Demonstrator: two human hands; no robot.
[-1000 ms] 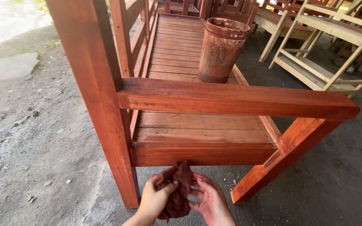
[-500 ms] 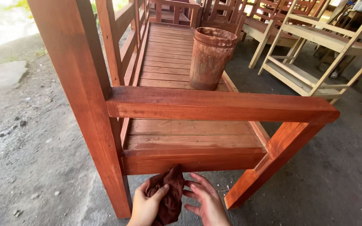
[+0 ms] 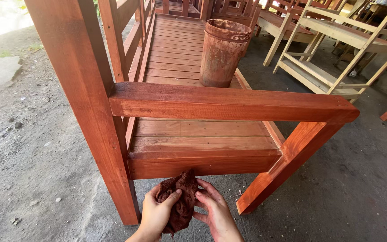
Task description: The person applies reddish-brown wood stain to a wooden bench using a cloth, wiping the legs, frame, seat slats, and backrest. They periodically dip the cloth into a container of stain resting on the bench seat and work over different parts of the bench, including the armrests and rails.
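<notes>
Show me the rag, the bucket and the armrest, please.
Rag (image 3: pixel 182 201): head view, on the bunched cloth between the two hands.
Bucket (image 3: pixel 220 56): head view, on its stained side wall.
Armrest (image 3: pixel 229 105): head view, on the middle of the front face of the rail.

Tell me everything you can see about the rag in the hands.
The rag is a dark reddish-brown cloth, soft and crumpled into a bunch. The left hand and right hand hold it between them, fingers pressed into its folds. Its top reaches the lower edge of the stained bench's side rail; whether they touch is unclear.
</notes>
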